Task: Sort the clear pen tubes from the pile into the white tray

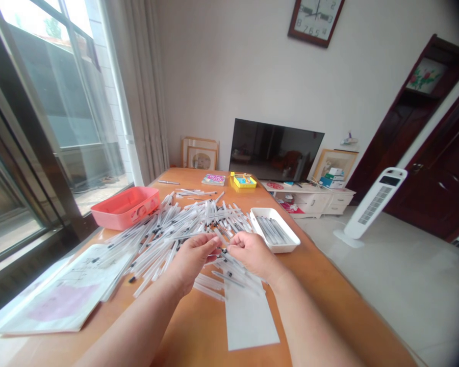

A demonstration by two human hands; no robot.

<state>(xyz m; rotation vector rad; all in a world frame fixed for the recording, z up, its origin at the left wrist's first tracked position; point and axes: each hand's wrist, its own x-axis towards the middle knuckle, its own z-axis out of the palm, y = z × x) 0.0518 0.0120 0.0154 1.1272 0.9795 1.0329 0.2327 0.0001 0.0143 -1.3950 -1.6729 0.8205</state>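
My left hand (196,256) is pinched shut over the table's middle, thumb against forefinger. Facing it, my right hand (250,253) is also closed in a pinch. Between the fingertips slants a small clear plastic pen part (221,236); its exact kind is hard to make out. Under and beyond both hands spreads a large heap of clear pen barrels (191,219), with black tips and caps among them. To the right of my right hand stands a white tray (292,240) with several grey-looking pens (273,230) lying side by side. A white sheet of paper (248,321) lies below the hands, partly under loose pen parts.
A red plastic basket (126,208) sits at the left table edge, near a large printed paper (61,295). Farther back on the wooden table (191,339) are a single pen (169,182), a colourful booklet (213,179) and a yellow box (244,181).
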